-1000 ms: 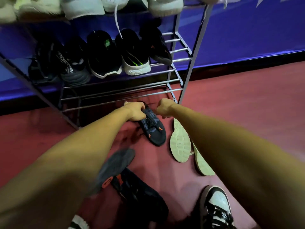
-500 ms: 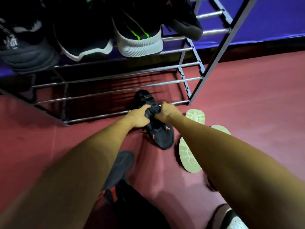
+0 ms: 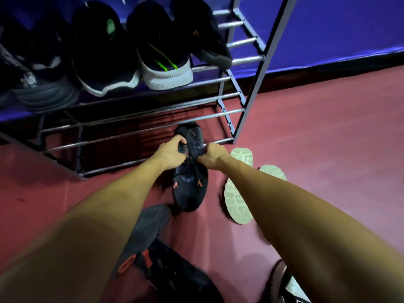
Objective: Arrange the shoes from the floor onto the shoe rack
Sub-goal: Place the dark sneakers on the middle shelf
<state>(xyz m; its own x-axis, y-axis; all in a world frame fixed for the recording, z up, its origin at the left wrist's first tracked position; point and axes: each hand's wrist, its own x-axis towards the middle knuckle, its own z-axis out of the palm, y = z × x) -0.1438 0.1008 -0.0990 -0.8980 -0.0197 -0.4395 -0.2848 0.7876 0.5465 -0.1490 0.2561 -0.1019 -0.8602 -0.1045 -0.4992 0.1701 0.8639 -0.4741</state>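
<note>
At rack's lowest tier, head view:

Shoe: black w/ orange marks (image 3: 189, 182), heel end over the front rail of the bottom shelf, toe pointing back toward the person, above the red floor (image 3: 317, 149).

L hand (image 3: 169, 153): fingers clenched on the shoe's left side near the collar.

R hand (image 3: 213, 155): fingers clenched on the right side, by the laces. Both hands grip the same shoe.

Rack (image 3: 247, 88): grey metal frame, chrome rails; bottom shelf bare apart from the held shoe's heel.

Shelf above: row of dark shoes. One w/ white sole and green stripes (image 3: 166, 68) sits mid-right; black one w/ white edge (image 3: 102, 60) just left of it; dark one w/ orange mark (image 3: 205, 40) at right end; more dark shoes at far left, too dim to tell apart.

Floor, right of held shoe: two pale soles (image 3: 237, 204) facing up, partly behind the R forearm.

Floor, near person: grey sole w/ orange patch (image 3: 140, 235), blurred, and a black shoe (image 3: 175, 276) beside it.

Bottom right corner: black-and-white shoe (image 3: 293, 289), mostly cut off.

Backdrop: blue wall (image 3: 338, 29) behind the rack.
</note>
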